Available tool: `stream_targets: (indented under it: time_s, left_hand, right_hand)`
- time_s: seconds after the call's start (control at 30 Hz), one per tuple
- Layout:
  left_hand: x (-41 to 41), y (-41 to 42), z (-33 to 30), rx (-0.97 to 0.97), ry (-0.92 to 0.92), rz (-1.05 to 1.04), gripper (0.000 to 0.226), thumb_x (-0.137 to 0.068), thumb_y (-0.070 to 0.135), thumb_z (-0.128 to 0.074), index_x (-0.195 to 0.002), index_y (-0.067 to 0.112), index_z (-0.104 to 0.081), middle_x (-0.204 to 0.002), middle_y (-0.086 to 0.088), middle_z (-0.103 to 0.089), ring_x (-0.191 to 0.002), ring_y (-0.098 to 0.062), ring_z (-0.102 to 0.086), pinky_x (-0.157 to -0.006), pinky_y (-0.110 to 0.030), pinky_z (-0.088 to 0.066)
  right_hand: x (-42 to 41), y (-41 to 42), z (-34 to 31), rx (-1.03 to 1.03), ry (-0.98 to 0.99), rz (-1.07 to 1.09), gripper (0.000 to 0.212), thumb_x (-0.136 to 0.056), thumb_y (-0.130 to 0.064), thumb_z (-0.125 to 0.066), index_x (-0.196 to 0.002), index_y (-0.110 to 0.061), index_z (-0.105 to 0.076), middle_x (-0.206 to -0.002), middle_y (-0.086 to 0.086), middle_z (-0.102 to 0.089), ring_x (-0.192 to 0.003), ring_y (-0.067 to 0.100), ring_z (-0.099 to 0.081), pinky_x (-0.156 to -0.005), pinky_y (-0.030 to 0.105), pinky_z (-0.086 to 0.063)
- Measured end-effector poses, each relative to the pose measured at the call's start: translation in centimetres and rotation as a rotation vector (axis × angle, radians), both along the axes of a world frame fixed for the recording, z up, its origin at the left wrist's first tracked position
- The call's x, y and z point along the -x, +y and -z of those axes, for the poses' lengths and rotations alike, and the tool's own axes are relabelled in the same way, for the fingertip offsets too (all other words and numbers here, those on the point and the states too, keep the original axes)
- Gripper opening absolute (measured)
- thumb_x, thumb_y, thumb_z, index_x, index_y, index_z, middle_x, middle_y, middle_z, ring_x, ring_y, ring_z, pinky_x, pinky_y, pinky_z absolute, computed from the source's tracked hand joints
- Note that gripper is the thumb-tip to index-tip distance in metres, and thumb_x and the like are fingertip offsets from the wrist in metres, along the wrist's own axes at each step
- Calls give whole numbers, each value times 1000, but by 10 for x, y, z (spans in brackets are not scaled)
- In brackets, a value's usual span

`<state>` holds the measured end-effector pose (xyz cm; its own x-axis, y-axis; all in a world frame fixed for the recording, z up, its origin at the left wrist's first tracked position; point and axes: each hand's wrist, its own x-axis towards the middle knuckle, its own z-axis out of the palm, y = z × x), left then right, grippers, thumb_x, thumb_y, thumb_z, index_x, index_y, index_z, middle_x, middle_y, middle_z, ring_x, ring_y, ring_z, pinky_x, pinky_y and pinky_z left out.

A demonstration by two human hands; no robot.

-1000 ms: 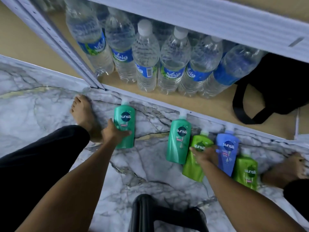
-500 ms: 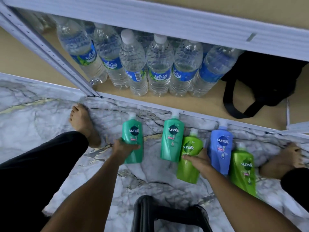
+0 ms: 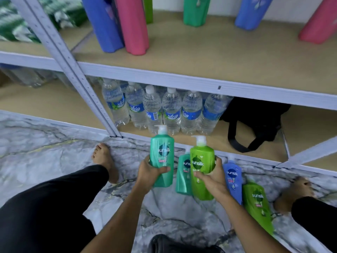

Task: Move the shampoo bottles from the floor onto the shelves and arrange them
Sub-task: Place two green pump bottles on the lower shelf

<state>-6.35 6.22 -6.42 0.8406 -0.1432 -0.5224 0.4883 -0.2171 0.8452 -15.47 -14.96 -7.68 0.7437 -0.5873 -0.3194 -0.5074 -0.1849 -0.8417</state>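
My left hand grips a teal Sunsilk pump bottle, lifted off the marble floor. My right hand grips a lime-green Sunsilk pump bottle, also raised. Three bottles remain on the floor: a teal one between my hands, a blue one and a lime-green one to the right. On the middle shelf stand blue, pink, teal and further blue and pink shampoo bottles, their tops cut off by the frame.
Several water bottles fill the bottom shelf beside a black bag. A grey upright post stands at the left. My bare feet flank the bottles, and a black stool sits below me. Green packs lie upper left.
Both hands have lifted their bottles off the floor, the teal one in the left and the lime-green one in the right. My view has tilted upward, bringing the middle shelf into sight.
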Motion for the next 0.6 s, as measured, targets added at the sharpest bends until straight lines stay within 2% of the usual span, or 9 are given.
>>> stream_targets:
  time_s: [0.13,0.27,0.33,0.43,0.5,0.6]
  left_hand:
    - [-3,-13,-60,126,-222,-5,50,-56,0,-89,-97,14,-64,-92,-4,-75,-82,-24,-73,-70,-40,-60]
    - [-13,-23,-125,231,-433,6,51,-56,1,-89,-100,13,-64,-95,-3,-75,-85,-23,-72,-71,-41,-60]
    - [-22,-28,-160,268,-535,18,59,-57,3,-89,-108,10,-62,-100,-3,-74,-90,-23,-72,-74,-39,-59]
    - [-42,-41,-208,278,-689,7,61,-56,2,-89,-110,10,-62,-99,-1,-74,-89,-20,-71,-75,-36,-59]
    - [-57,-52,-236,289,-769,-2,60,-56,4,-89,-109,12,-63,-97,1,-74,-87,-15,-71,-75,-33,-59]
    - [-79,-68,-266,286,-888,-3,66,-57,6,-89,-116,15,-59,-101,6,-72,-89,-7,-69,-73,-21,-56]
  right_hand:
    - [-13,11,-68,-14,-278,-35,76,-57,-12,-89,-116,-30,-44,-110,0,-63,-98,15,-64,-86,37,-54]
    - [-28,12,-147,8,-514,-69,78,-59,-3,-88,-116,-35,-46,-111,-3,-64,-97,5,-64,-85,22,-51]
    - [-38,8,-184,36,-618,-69,80,-57,-7,-89,-120,-32,-47,-115,-2,-62,-102,8,-63,-88,28,-51]
    - [-59,1,-232,71,-744,-62,81,-57,-8,-89,-124,-25,-47,-114,-2,-62,-101,11,-64,-89,34,-53]
    - [-77,-6,-260,94,-814,-43,79,-56,-13,-90,-121,-27,-48,-114,-2,-63,-101,15,-65,-87,39,-55]
    - [-106,-17,-288,167,-852,-16,75,-52,-30,-88,-116,-37,-48,-114,-1,-61,-103,17,-63,-87,46,-54]
